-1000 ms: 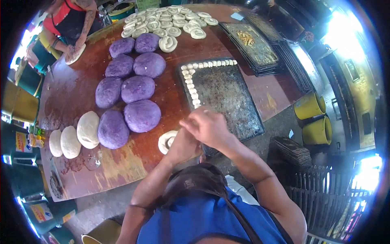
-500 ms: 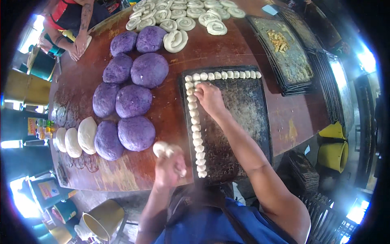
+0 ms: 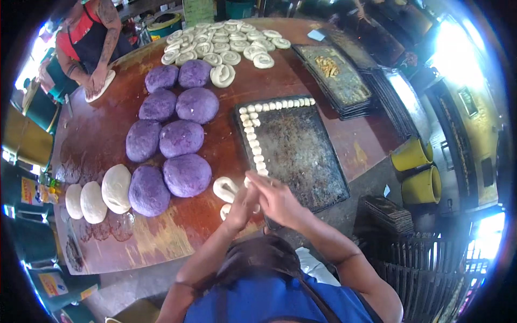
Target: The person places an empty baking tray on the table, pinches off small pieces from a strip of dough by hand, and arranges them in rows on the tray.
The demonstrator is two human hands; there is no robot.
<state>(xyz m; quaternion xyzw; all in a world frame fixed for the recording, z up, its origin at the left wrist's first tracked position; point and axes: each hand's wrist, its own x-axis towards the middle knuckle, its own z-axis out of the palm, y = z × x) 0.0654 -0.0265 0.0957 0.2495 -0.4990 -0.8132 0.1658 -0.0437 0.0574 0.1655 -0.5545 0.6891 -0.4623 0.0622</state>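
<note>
My left hand (image 3: 243, 209) and my right hand (image 3: 276, 200) meet at the near left corner of a dark baking tray (image 3: 301, 156). The left is curled around a white dough rope (image 3: 226, 188), whose loop sticks out on its left. A small white dough bit shows at the right hand's fingertips, which press against the left hand; how they grip it is partly hidden. Small dough balls (image 3: 255, 144) line the tray's left and far edges, with a short second column begun beside the left one at the far corner.
Large purple dough mounds (image 3: 187, 175) and white dough pieces (image 3: 94, 202) lie to the left. Coiled dough ropes (image 3: 231, 46) cover the far table. Stacked trays (image 3: 336, 75) stand far right, yellow buckets (image 3: 421, 185) below. A co-worker's hands (image 3: 98, 81) press dough at far left.
My right hand has drawn back from the tray's far left corner to my left hand, leaving a dough ball in the second column. The whole view has shifted.
</note>
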